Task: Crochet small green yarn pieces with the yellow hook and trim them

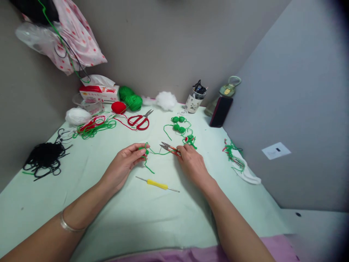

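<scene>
My left hand [125,162] is closed in a pinch on a small green crocheted piece [145,150] with a green yarn tail trailing below it. My right hand [191,162] is closed on small thread snips [168,147], whose blades point left toward the green yarn strand running between both hands. A yellow-handled crochet hook [157,184] lies on the pale green table cover [136,218] just in front of my hands. Several small green crocheted balls [178,123] lie behind my right hand.
Red-handled scissors [140,120], a red yarn ball [118,107], green yarn balls [131,98], a tissue box [99,94] and white stuffing [166,100] sit at the back. Black yarn [45,158] lies left. A jar [195,100], a phone [220,111] and yarn scraps [234,154] are right.
</scene>
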{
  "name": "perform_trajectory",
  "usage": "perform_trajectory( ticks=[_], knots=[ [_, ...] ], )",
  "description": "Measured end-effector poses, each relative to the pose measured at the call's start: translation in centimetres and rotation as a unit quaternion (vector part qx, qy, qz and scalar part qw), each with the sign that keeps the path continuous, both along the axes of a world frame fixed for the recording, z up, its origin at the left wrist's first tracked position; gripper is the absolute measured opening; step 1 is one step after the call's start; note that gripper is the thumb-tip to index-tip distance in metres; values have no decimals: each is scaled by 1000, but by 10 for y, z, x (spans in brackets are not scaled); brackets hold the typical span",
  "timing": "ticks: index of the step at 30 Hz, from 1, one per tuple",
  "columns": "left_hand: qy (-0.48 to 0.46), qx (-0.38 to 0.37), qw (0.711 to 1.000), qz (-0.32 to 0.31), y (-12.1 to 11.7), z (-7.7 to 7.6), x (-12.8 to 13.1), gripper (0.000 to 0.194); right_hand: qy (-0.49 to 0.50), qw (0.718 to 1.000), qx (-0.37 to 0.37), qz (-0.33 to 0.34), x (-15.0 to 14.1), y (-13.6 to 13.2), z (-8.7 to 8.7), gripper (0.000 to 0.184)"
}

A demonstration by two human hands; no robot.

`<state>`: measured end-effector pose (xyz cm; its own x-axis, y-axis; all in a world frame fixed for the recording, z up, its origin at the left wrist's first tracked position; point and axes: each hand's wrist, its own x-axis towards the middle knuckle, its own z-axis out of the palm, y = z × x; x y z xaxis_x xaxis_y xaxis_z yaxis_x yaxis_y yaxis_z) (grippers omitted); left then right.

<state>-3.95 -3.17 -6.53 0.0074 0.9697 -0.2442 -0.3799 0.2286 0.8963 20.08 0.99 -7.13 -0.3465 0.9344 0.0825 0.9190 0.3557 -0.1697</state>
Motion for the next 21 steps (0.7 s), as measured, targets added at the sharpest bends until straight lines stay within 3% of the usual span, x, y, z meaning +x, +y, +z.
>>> perform_trajectory(
  ticks=[3,5,8,12,15,17,21],
  knots=[
    [-5,-2,1000,11,0,1,0,25,41,999,-3,4,2,0,3,27],
    [-17,-1,999,34,0,2,-1,23,118,993,12,4,5,0,7,27],
    [-30,6,997,67,2,2,-4,20,243,969,53,4,12,3,16,29],
    [-43,10,995,89,3,1,-6,21,309,947,84,-34,22,5,28,38],
    [-46,9,995,92,3,1,-7,21,398,915,12,-68,24,5,34,34],
    [-46,8,995,91,3,2,-6,20,512,850,-105,-69,23,5,35,27],
    [-36,8,998,57,1,3,-3,24,688,646,-321,-82,11,7,31,21]
  ],
)
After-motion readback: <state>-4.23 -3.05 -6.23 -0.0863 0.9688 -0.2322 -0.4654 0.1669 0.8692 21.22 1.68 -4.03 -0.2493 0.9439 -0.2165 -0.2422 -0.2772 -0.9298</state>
